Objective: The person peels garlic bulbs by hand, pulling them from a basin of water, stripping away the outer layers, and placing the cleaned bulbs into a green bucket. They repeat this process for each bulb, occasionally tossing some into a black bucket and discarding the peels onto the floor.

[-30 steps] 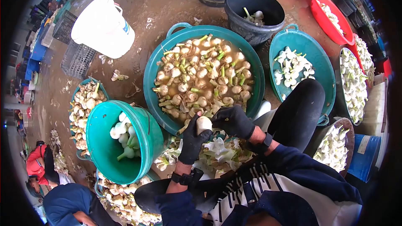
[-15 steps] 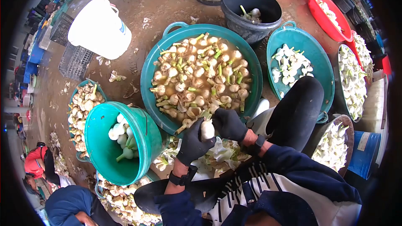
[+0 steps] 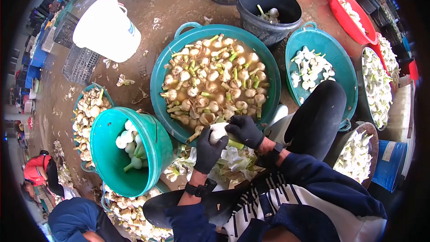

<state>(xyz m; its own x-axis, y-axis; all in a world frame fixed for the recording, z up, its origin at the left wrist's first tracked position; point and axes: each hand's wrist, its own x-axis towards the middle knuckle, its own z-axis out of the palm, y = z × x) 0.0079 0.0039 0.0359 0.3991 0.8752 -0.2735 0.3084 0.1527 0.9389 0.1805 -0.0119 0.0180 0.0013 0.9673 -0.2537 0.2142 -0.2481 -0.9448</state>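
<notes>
Just over the near rim of a wide teal basin (image 3: 157,74), my two hands meet around one white garlic bulb (image 3: 218,131). My left hand (image 3: 209,153), in a black glove, grips the bulb from the left. My right hand (image 3: 246,132), gloved too, has its fingers closed at the bulb's neck, and a green stem (image 3: 235,144) sticks out below them. In the basin, many unpeeled garlic bulbs (image 3: 212,76) float in brownish water. Pale peelings (image 3: 237,163) are heaped below my hands.
A green bucket (image 3: 152,152) with several peeled bulbs stands left. At right, a teal tub (image 3: 291,47) holds white bulbs, beside a black bucket (image 3: 268,31). A white bucket (image 3: 107,29) rests on the floor. Another person (image 3: 76,217) sits lower left.
The bulb has turned from upright to lying sideways, with its stem now toward the right. It looks whiter. My right hand has moved left onto it.
</notes>
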